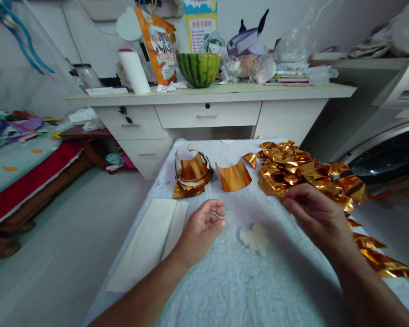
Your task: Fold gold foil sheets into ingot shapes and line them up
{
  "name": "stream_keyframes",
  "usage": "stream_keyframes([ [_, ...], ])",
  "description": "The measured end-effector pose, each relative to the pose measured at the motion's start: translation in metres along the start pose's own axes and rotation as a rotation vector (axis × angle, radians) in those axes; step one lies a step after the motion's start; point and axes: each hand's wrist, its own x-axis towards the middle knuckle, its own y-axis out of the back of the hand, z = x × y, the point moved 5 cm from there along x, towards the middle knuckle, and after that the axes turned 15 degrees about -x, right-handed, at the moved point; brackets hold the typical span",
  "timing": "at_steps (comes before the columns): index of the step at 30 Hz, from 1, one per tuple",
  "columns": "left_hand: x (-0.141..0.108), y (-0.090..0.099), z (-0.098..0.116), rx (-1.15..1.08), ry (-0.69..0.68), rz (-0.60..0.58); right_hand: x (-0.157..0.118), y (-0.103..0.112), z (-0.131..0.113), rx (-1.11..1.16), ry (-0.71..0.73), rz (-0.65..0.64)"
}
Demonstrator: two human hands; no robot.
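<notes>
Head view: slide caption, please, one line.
Right hand at a heap of folded gold foil pieces; loosely curled left hand over a pale blue cloth, near a curved gold foil sheet.

Soft, fairly even light; gold foil (293, 167) at right glints sharply, a diffuse shadow dims the near-right worktop (225, 286), the bed (27, 186) at left looks stretched.

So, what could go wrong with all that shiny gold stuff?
The pile of folded gold pieces crowds the right side of the table, so some could slip off. The right hand is at the pile's near side and might nudge or crease the thin-looking pieces. The single curled gold sheet, lying loose beyond the left hand, could shift if brushed.
</notes>
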Motion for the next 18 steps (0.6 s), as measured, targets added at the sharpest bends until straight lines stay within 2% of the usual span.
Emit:
stream_keyframes([
  [3,0.0,-0.001,0.0,0.023,0.004,-0.008,0.0,0.03,0.016,-0.219,-0.209,0.331],
  [4,0.0,-0.001,0.0,0.023,0.006,-0.011,0.0,0.038,0.019,-0.289,-0.25,0.406],
  [7,0.0,-0.002,0.0,0.019,0.015,-0.015,0.001,0.055,0.032,-0.478,-0.37,0.509],
  [9,0.0,-0.003,0.0,0.019,0.02,-0.018,0.003,0.062,0.04,-0.543,-0.422,0.514],
  [12,0.001,-0.004,0.0,0.028,0.019,-0.026,0.005,0.064,0.049,-0.571,-0.454,0.445],
  [18,0.002,-0.003,-0.002,0.029,0.023,-0.03,0.007,0.063,0.053,-0.577,-0.475,0.388],
])
